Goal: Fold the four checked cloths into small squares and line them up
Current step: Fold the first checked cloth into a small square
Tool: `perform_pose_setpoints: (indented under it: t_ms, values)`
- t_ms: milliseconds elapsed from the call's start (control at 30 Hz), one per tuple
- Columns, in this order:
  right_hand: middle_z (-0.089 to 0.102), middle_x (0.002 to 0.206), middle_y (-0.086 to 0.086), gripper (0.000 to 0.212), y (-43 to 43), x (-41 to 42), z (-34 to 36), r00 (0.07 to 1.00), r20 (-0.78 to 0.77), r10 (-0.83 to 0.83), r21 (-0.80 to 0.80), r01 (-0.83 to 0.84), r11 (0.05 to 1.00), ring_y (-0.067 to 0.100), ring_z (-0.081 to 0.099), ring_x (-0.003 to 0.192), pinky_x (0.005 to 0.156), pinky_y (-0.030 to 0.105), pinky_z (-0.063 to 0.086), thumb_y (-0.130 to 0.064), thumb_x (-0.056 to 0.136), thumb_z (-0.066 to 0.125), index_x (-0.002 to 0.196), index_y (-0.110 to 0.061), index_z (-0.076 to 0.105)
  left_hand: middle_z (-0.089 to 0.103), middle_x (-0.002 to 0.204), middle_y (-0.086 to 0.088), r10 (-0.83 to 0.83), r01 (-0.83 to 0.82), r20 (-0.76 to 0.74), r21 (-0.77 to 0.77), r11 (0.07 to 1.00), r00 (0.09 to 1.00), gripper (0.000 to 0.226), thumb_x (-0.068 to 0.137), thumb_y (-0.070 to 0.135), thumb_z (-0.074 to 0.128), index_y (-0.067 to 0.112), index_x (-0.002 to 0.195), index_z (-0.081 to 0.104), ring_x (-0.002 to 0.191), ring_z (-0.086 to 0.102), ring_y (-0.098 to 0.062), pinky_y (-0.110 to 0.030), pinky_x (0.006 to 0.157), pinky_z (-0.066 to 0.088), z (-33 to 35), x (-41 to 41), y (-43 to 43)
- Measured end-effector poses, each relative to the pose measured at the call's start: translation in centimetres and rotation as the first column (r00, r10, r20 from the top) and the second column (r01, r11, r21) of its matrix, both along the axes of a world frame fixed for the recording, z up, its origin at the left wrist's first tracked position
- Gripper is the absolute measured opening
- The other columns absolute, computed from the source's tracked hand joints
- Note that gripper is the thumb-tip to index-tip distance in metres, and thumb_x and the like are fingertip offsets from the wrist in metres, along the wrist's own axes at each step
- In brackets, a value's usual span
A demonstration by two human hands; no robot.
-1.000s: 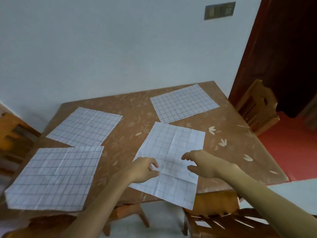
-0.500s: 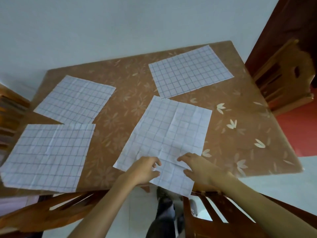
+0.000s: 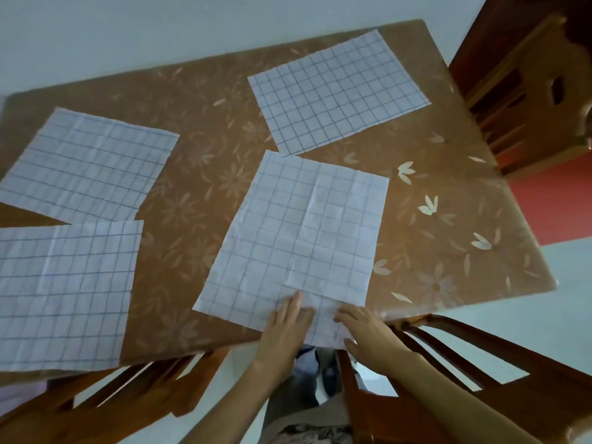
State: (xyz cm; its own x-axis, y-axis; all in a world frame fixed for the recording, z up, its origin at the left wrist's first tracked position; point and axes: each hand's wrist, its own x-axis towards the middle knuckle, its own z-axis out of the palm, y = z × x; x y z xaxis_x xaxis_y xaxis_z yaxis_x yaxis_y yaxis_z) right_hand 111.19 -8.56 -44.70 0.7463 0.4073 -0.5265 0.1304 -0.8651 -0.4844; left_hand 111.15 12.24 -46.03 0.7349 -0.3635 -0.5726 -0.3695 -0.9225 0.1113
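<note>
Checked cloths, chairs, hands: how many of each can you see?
Checked cloths: 4 (far right, far left, near left, middle)
Chairs: 3 (right, near right, near left)
Hands: 2 (left hand, right hand)
Table: 1
Total: 10

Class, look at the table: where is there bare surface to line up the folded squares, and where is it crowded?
Bare patches: the right side of the table, beside the centre cloth and below the far right cloth; the strip between the centre cloth and the two left cloths; and the far edge. Crowded: the left side, and the near edge, where both hands rest.
</note>
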Motion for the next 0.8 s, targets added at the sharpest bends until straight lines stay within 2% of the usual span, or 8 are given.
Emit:
perform_pose_setpoints:
  t_ms: [67, 167, 300, 367, 433, 533, 700, 800]
  values:
    - [0.035, 0.149, -0.005, 0.049, 0.1, -0.1, -0.2, 1.0, 0.015, -0.011, -0.001, 0.011, 1.0, 0.015, 0.031, 0.138, 0.115, 0.029, 0.025, -0.021, 0.095, 0.053, 0.143, -0.023, 0.043, -0.007, 0.166, -0.015, 0.003, -0.002, 0.05, -0.008, 1.0, 0.999, 0.084, 0.088, 0.01, 0.064, 0.024, 0.155, 0.015, 0.152, 0.006, -0.036, -0.047, 0.12, 0.021, -0.8, -0.3, 0.2]
    - [0.034, 0.148, -0.005, 0.052, 0.4, -0.2, -0.4, 1.0, 0.016, -0.017, -0.007, 0.017, 1.0, 0.016, 0.031, 0.137, 0.115, 0.03, 0.028, -0.025, 0.094, 0.056, 0.143, -0.024, 0.041, 0.02, 0.163, -0.017, 0.027, -0.02, 0.097, -0.07, 0.997, 0.995, 0.075, 0.08, 0.011, 0.072, 0.021, 0.146, 0.037, 0.146, 0.029, -0.037, -0.046, 0.111, 0.037, -1.9, -0.4, 0.5]
    - [0.033, 0.148, -0.005, 0.054, 0.6, -0.3, -0.5, 1.0, 0.021, -0.02, -0.012, 0.021, 1.0, 0.016, 0.03, 0.137, 0.114, 0.03, 0.03, -0.027, 0.094, 0.058, 0.144, -0.025, 0.04, 0.031, 0.159, -0.014, -0.002, 0.026, 0.169, -0.14, 0.99, 0.986, 0.049, 0.088, 0.013, 0.067, 0.017, 0.134, 0.052, 0.145, 0.034, -0.032, -0.04, 0.112, 0.037, -1.8, 0.4, 0.7]
    - [0.033, 0.148, -0.005, 0.054, 0.5, -0.3, -0.5, 0.999, 0.028, -0.022, -0.011, 0.022, 1.0, 0.015, 0.031, 0.136, 0.114, 0.03, 0.031, -0.026, 0.093, 0.059, 0.144, -0.025, 0.04, 0.026, 0.16, -0.012, -0.026, 0.044, 0.16, -0.112, 0.993, 0.987, 0.054, 0.086, 0.027, 0.071, 0.018, 0.135, 0.049, 0.146, 0.028, -0.031, -0.04, 0.114, 0.033, -1.8, 0.6, 1.0]
    - [0.032, 0.148, -0.005, 0.055, 0.4, -0.4, -0.5, 0.999, 0.034, -0.014, -0.01, 0.015, 1.0, 0.015, 0.031, 0.136, 0.114, 0.029, 0.031, -0.025, 0.093, 0.06, 0.144, -0.025, 0.039, 0.031, 0.157, -0.014, -0.026, 0.035, 0.122, -0.074, 0.997, 0.992, 0.071, 0.072, 0.035, 0.083, 0.018, 0.132, 0.049, 0.143, 0.033, -0.034, -0.043, 0.11, 0.038, -1.8, 0.4, 1.2]
    - [0.031, 0.15, -0.004, 0.056, 0.2, -0.5, -0.6, 0.999, 0.045, 0.005, -0.022, -0.004, 1.0, 0.016, 0.03, 0.137, 0.115, 0.03, 0.03, -0.023, 0.092, 0.059, 0.144, -0.023, 0.038, 0.05, 0.144, -0.018, -0.031, 0.036, 0.13, -0.037, 0.999, 0.991, 0.064, 0.061, 0.017, 0.089, 0.016, 0.118, 0.06, 0.127, 0.055, -0.033, -0.04, 0.097, 0.053, -2.0, -0.3, 1.0]
    - [0.028, 0.153, -0.001, 0.058, 0.2, -1.0, -0.8, 0.998, 0.059, 0.017, -0.027, -0.015, 1.0, 0.02, 0.028, 0.141, 0.116, 0.032, 0.028, -0.021, 0.092, 0.06, 0.145, -0.023, 0.036, 0.059, 0.135, -0.012, 0.002, 0.036, 0.219, -0.169, 0.985, 0.976, 0.039, 0.072, 0.017, 0.082, 0.018, 0.108, 0.067, 0.123, 0.059, -0.029, -0.036, 0.096, 0.054, -2.8, -1.0, 1.5]
    - [0.025, 0.155, 0.0, 0.069, 0.3, -1.3, -0.7, 0.997, 0.073, 0.036, -0.023, -0.034, 0.999, 0.021, 0.025, 0.143, 0.117, 0.033, 0.027, -0.035, 0.088, 0.065, 0.147, -0.024, 0.032, 0.061, 0.127, -0.004, 0.111, -0.057, 0.205, -0.255, 0.965, 0.972, 0.023, 0.088, 0.019, 0.07, 0.019, 0.111, 0.066, 0.112, 0.063, -0.02, -0.03, 0.093, 0.053, -1.9, -1.3, 1.4]
